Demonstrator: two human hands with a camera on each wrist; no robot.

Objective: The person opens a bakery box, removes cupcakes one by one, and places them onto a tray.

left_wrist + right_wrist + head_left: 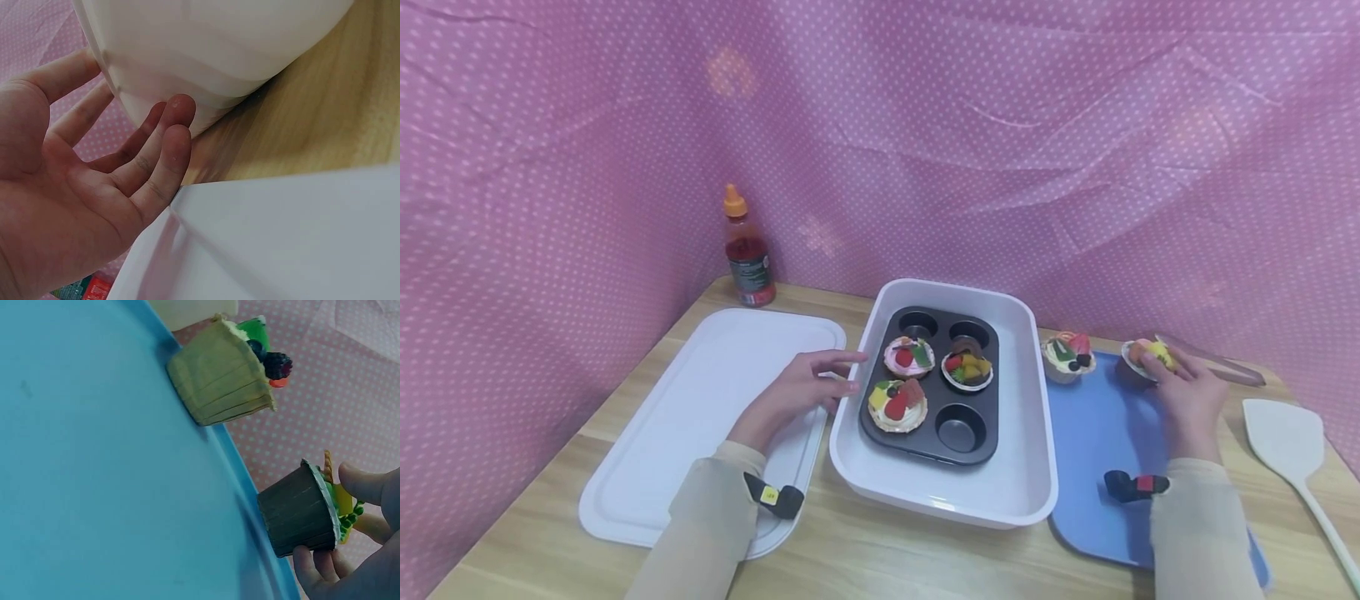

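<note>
My right hand [1191, 404] grips a cupcake in a dark brown cup [297, 509] with yellow and green topping, at the far end of the blue tray [1105, 450]. Thumb and fingers lie on either side of it. Beside it on that tray stands a cupcake in a pale cup [1064, 358], topped with berries. My left hand [797, 390] has its fingers spread loosely at the left wall of the white basin [1047, 467]; fingertips reach its rim. Inside the basin, a black muffin tin [917, 443] carries several fruit-topped cupcakes, including one with strawberry [898, 407].
A white tray [700, 417] lies left of the basin, partly under my left forearm. A sauce bottle [750, 262] stands at the back left. A white spatula [1288, 446] and a brown utensil [1232, 368] lie right. A pink dotted cloth [925, 150] hangs behind.
</note>
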